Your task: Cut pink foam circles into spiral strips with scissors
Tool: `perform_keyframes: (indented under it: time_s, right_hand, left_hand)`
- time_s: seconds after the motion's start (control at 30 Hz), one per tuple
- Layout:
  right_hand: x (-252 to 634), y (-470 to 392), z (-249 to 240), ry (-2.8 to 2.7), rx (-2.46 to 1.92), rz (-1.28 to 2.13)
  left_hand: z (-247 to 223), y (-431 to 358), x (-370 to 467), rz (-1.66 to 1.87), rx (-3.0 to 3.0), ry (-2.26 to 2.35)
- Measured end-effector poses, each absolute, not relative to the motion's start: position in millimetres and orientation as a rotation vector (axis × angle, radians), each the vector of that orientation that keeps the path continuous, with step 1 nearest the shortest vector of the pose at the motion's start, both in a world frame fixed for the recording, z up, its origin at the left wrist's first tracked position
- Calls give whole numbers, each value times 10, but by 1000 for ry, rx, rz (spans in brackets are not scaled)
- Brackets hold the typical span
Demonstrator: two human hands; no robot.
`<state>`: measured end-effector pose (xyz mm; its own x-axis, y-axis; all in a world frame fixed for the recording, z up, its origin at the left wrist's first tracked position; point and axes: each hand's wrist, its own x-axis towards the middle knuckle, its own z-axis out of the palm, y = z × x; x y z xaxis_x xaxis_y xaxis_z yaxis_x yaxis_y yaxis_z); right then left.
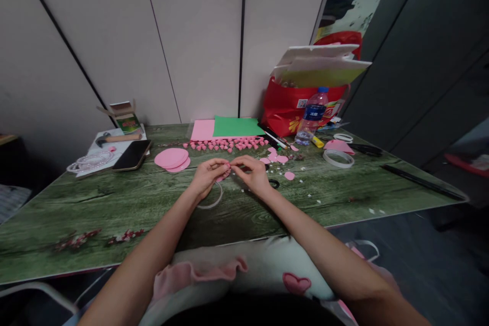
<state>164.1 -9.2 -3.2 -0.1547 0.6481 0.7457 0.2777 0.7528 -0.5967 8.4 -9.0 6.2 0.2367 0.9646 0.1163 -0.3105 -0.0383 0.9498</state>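
Note:
My left hand [207, 177] and my right hand [252, 174] meet over the middle of the table, fingertips pinched together on a small pink paper piece [225, 173]. Most of it is hidden by the fingers, so its shape is unclear. Below my left hand lies a white ring [220, 194], partly covered by that hand. A black-handled item [274, 183] shows beside my right wrist. Behind the hands, small pink folded paper pieces [229, 144] stand in rows. Pink paper circles [171, 158] are stacked to the left, and pink paper scraps [281, 159] lie to the right.
On the green table [126, 204] are a phone [132, 155], a hammer [118, 137] and a small open box [126, 118] at left. Green paper [239, 126] lies at the back. A red bag [282, 104], water bottle [311, 118] and tape roll [338, 158] are at right.

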Motion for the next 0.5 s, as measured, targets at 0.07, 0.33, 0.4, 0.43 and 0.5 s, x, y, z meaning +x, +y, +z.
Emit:
perform_keyframes:
  time_s: [0.07,0.33,0.4,0.43,0.5]
  right_hand:
    - [1643,-82,-39,-1744,-704,368]
    - [1637,-78,-50,-1714,-761,430]
    - [1630,-80,-51,-1683,-786,490]
    - [1626,-80,-50,-1672,-791,514]
    - [1621,-82,-46,-1662,-788,529]
  left_hand:
    - [53,-85,87,1209,1137,766]
    - [77,-109,111,1248,1164,841]
    - [90,-117,121,1272,1162,867]
    - [93,-120,125,1286,1164,879]
    - [94,-121,132,1315,1184,904]
